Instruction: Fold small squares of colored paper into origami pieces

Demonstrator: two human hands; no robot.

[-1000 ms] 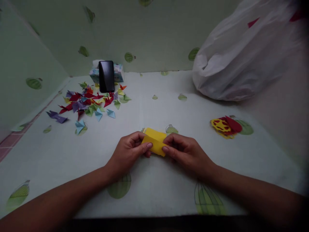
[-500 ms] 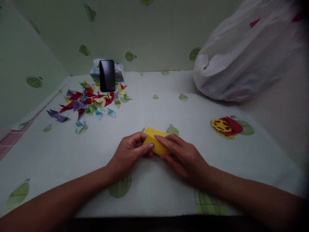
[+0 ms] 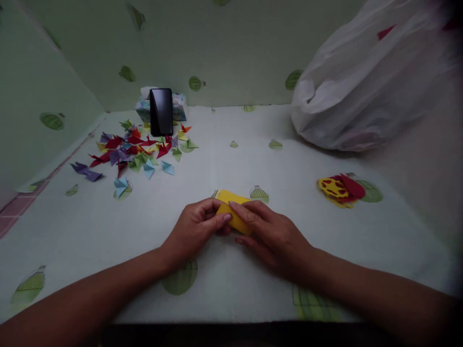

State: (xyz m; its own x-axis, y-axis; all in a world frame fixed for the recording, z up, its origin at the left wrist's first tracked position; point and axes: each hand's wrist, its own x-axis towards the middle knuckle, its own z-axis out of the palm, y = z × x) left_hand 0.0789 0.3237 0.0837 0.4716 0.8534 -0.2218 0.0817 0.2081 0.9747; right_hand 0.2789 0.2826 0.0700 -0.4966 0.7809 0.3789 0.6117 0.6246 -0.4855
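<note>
Between my two hands is a piece of yellow paper (image 3: 233, 198), folded over on itself, near the middle of the table. My left hand (image 3: 195, 226) pinches its left end, thumb on top and fingers curled behind. The fingers of my right hand (image 3: 280, 236) press along the top of the paper from the right, with the thumb at its lower edge. Part of the paper's right end is hidden under those fingers. Pale edges show at the upper left corner, and I cannot tell how many layers there are.
Several folded paper cranes (image 3: 117, 155) lie at the back left. Behind them a black phone (image 3: 161, 112) leans on a tissue box (image 3: 180, 107). Red and yellow cut-out pieces (image 3: 338, 189) lie to the right. A bulging white plastic bag (image 3: 347, 106) fills the back right.
My right fingers have slid slightly left along the yellow paper, and the right thumb has moved a little down and away from its lower edge. My left hand keeps its pinch.
</note>
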